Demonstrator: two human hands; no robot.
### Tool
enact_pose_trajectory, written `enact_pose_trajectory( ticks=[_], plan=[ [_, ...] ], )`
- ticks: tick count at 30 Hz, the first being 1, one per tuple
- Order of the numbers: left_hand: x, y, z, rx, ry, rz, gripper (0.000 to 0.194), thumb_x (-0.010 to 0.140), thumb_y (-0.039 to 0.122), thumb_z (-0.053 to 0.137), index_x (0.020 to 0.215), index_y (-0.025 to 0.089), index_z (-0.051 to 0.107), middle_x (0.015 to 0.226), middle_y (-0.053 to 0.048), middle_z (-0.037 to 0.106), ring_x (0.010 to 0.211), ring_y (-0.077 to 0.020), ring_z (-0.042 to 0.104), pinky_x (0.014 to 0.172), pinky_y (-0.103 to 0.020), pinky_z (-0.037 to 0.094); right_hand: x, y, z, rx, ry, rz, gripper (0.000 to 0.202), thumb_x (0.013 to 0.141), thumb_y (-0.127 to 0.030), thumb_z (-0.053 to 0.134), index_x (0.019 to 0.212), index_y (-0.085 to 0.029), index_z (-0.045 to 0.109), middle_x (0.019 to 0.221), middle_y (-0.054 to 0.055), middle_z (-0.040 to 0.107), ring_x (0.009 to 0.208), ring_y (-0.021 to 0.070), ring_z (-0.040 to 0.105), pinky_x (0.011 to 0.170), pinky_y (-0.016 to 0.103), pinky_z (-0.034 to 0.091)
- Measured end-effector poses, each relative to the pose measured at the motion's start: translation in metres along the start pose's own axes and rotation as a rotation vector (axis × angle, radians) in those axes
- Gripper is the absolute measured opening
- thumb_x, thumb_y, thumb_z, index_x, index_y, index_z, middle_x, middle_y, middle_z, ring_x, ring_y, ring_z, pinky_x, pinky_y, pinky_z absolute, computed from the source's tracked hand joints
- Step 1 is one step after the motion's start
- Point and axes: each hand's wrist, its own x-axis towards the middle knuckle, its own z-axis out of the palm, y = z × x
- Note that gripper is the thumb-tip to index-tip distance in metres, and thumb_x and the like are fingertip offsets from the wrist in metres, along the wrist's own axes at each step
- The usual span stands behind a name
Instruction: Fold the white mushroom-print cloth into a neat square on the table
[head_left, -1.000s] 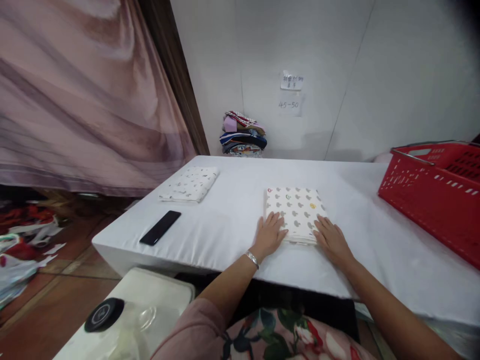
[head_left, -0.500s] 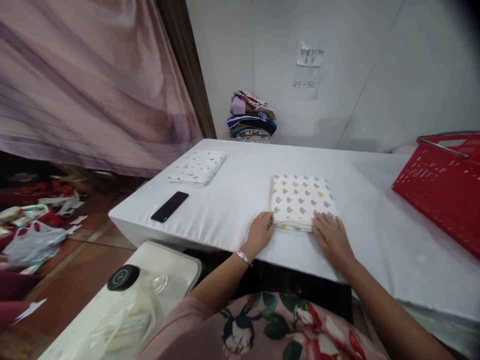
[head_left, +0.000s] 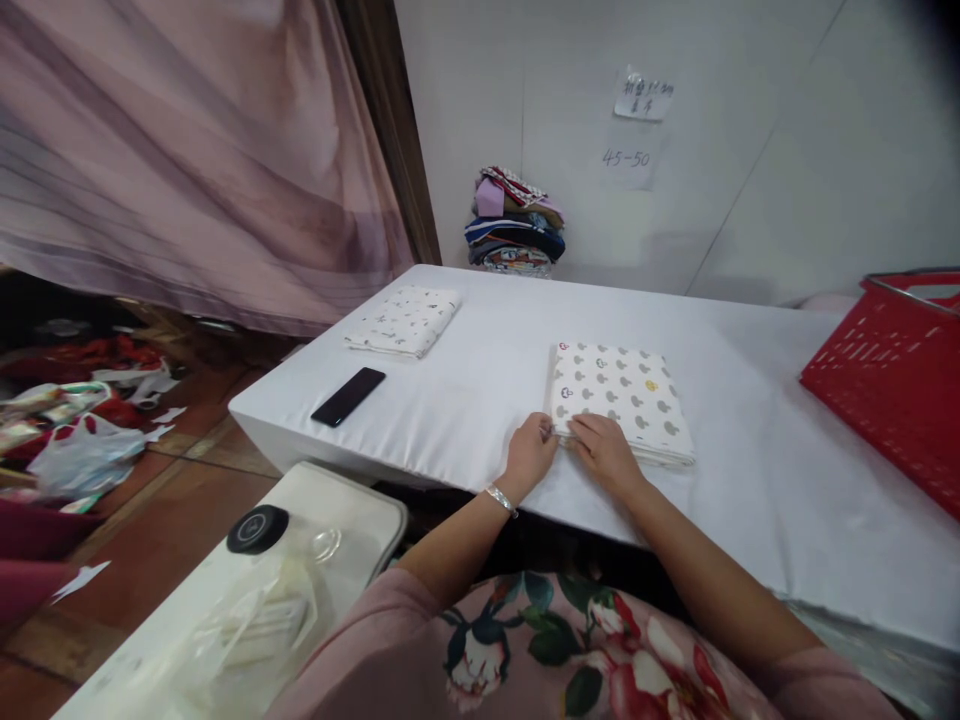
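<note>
In the head view, the mushroom-print cloth [head_left: 619,385] lies on the bench [head_left: 495,365], already folded flat; its near-left corner is not yet released. The left hand [head_left: 529,452] pinches it; whether the right hand [head_left: 607,455] grips or merely presses, I cannot tell.

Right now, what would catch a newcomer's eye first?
The bright red basket, on the white table at the view's right edge. Next, the grey-printed folded cloth, with the left hand and right hand by its near left corner. Then the colourful fabric pile beyond the table's far edge.
</note>
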Motion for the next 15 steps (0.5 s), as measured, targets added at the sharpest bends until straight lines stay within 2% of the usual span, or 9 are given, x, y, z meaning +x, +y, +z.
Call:
enact_pose_trajectory(
  ticks=[8,15],
  plan=[
    [0.0003,-0.0051,0.004,-0.072,0.036,0.034,0.024,0.077,0.014,0.054,0.1,0.021,0.052,0.08,0.001,0.062,0.072,-0.0133,0.058,0.068,-0.025,0.045,0.0024,0.0005,0.008,0.087,0.052,0.059,0.025,0.091,-0.026,0.046,0.103,-0.021,0.068,0.097,0.007,0.063,0.091,0.0214,0.052,0.081,0.036,0.04],
    [-0.0005,-0.0026,0.0018,-0.136,0.03,-0.001,0.026,0.077,0.014,0.054,0.102,0.021,0.051,0.08,0.002,0.063,0.073,-0.0129,0.06,0.072,-0.025,0.046,-0.001,-0.0058,0.0088,0.032,0.035,0.057,0.029,0.091,-0.031,0.046,0.11,-0.021,0.065,0.1,0.008,0.06,0.093,0.0218,0.05,0.081,0.035,0.038]
  ],
)
